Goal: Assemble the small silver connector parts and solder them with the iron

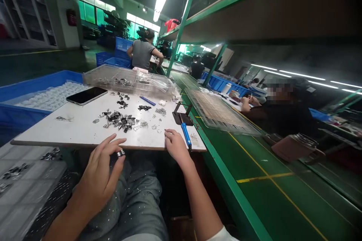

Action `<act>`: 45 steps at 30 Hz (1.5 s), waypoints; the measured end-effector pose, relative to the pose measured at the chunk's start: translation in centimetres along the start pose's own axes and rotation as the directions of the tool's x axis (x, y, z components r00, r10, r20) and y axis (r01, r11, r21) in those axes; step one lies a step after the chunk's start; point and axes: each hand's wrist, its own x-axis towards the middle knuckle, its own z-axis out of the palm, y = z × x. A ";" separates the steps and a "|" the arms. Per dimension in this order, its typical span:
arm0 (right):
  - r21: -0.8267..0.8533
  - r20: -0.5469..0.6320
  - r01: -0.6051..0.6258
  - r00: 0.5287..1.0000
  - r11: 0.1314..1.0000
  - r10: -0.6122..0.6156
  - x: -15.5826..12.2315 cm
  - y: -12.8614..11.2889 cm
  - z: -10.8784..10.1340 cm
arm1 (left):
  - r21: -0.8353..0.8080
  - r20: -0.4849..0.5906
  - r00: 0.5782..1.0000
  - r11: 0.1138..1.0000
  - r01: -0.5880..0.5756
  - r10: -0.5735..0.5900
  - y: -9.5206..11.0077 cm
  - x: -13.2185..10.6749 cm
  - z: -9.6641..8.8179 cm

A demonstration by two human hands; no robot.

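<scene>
My left hand (103,169), at the front edge of the white work board (82,131), pinches a small shiny metal part (121,153) between thumb and index finger. My right hand (177,145) rests at the board's front edge with its fingers curled together; whatever is at the fingertips is too small to make out. A loose heap of small silver and black metal parts (121,120) lies beyond my left hand. Nearer my right hand are tiny silver pieces (160,112) and small black pieces (144,108). A blue-handled tool (186,134) leans in a black stand (182,115) just right of that hand.
A phone (86,95), a blue pen (147,101) and a clear compartment box (127,79) lie on the board. Left stands a blue crate (53,79) of white pieces. Right, a green bench (240,165) carries a clear tray (220,111) and a mug (295,147). Other people sit nearby.
</scene>
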 end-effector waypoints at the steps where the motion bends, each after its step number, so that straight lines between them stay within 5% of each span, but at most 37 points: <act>1: 0.039 -0.012 0.004 1.000 0.999 -0.003 -0.1 0.1 -0.3 | 0.023 0.044 0.999 1.000 -0.009 0.008 0.2 0.1 0.1; 7: 0.358 -0.071 0.007 0.997 0.934 0.020 -1.3 -0.7 -2.2 | 0.121 0.143 0.987 0.989 -0.086 0.069 1.8 1.8 1.2; 13: 0.738 0.178 -0.077 0.980 0.671 -0.084 -5.2 -4.3 -2.4 | 0.099 0.126 0.987 0.988 -0.116 0.103 3.9 2.1 1.9; 18: 0.853 0.245 -0.178 0.966 0.490 -0.077 -6.8 -5.4 -2.1 | 0.093 0.135 0.981 0.984 -0.150 0.137 5.3 2.0 2.4; 23: 0.887 0.236 -0.233 0.971 0.398 0.042 -6.8 -4.1 -2.4 | 0.046 0.239 0.959 0.985 -0.166 0.150 5.2 3.1 2.8; 29: 0.903 0.143 -0.212 0.968 0.373 0.205 -3.7 -1.6 -3.5 | -0.072 0.498 0.853 0.988 -0.140 0.157 2.7 9.2 3.9; 32: 0.904 0.123 -0.208 0.963 0.374 0.239 -1.0 -0.7 -4.9 | -0.050 0.658 0.738 0.987 -0.156 0.150 1.2 13.5 6.2; 35: 0.893 0.129 -0.216 0.963 0.395 0.235 1.6 -0.6 -6.6 | -0.051 0.712 0.684 0.984 -0.173 0.158 -0.1 16.6 9.5; 40: 0.886 0.080 -0.174 0.970 0.430 0.228 5.4 -1.9 -9.1 | -0.093 0.778 0.599 0.978 -0.189 0.190 -1.7 19.0 14.0; 45: 0.884 0.071 -0.145 0.981 0.445 0.179 8.0 -3.1 -10.1 | -0.157 0.830 0.513 0.974 -0.163 0.220 -2.7 19.7 16.3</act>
